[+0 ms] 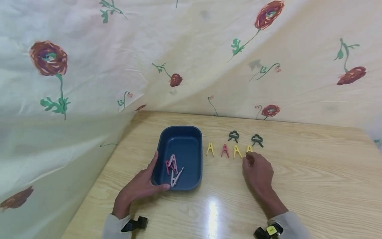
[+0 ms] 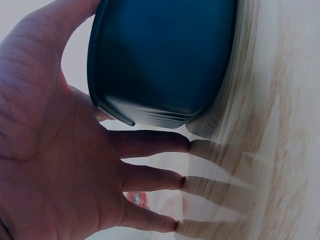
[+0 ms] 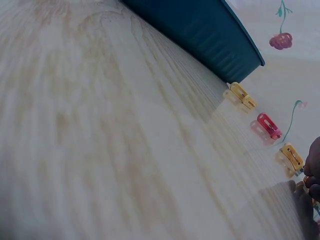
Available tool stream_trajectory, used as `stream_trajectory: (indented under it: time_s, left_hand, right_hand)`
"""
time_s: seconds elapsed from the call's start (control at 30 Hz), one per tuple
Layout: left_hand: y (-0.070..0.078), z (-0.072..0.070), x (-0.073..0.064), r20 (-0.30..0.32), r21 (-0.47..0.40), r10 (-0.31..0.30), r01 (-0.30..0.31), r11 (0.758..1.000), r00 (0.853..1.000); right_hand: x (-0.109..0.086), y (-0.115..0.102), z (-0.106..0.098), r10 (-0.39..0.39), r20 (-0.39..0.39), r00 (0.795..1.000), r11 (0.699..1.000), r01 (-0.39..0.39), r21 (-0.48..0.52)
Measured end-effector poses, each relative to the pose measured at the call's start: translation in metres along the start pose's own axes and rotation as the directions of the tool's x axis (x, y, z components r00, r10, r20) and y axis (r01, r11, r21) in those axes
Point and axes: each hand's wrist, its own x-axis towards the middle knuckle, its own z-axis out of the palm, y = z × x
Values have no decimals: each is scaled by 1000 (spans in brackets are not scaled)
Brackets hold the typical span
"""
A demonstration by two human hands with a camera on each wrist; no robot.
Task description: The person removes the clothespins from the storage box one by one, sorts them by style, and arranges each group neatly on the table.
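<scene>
Okay, blue tray sits on the left part of the worktop, well in from the near edge. Left hand is at the tray's near-left corner, spread wide: thumb on the near rim, index finger along the left wall, the other three fingers straight and apart, reaching down to the worktop (clearest from the left wrist). It steadies the tray rather than curling round it.

Inside, toward the tray's near-left part: a deep pink clip, an upper pale pink clip right against it, and a lower pale pink clip nearer the near rim.

Right of the tray, a row runs toward the worktop's right edge: first yellow clip, red clip, middle yellow clip, last yellow clip. Right hand is at the row's right end, thumb and fingertips pinched together on the last yellow clip, whose lower part they hide.

Behind the row, nearer the far edge: one dark green clip, plus another dark green clip farther right. Floral cloth hangs along the far edge. Each wrist wears a small dark camera, just past a pale sleeve.
</scene>
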Motion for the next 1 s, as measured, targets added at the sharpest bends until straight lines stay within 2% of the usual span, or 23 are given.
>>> stream_trajectory:
  time_s: [0.33,0.6,0.8,1.0]
  left_hand:
    - [-1,0,0,1,-16,1,-1,1000,1000]
    - [-2,-1,1,4,-12,-19,19,1000,1000]
    - [-3,-2,1,9,-15,-30,30,999,1000]
    - [-3,-3,2,10,-20,-22,22,1000,1000]
  right_hand:
    - [-3,-5,-1,-10,-76,997,1000,10,1]
    - [-12,-23,8,-113,-95,989,993,115,20]
    - [-16,-43,16,-180,-111,977,981,187,53]
    - [-21,-78,22,-251,-138,958,959,265,100]
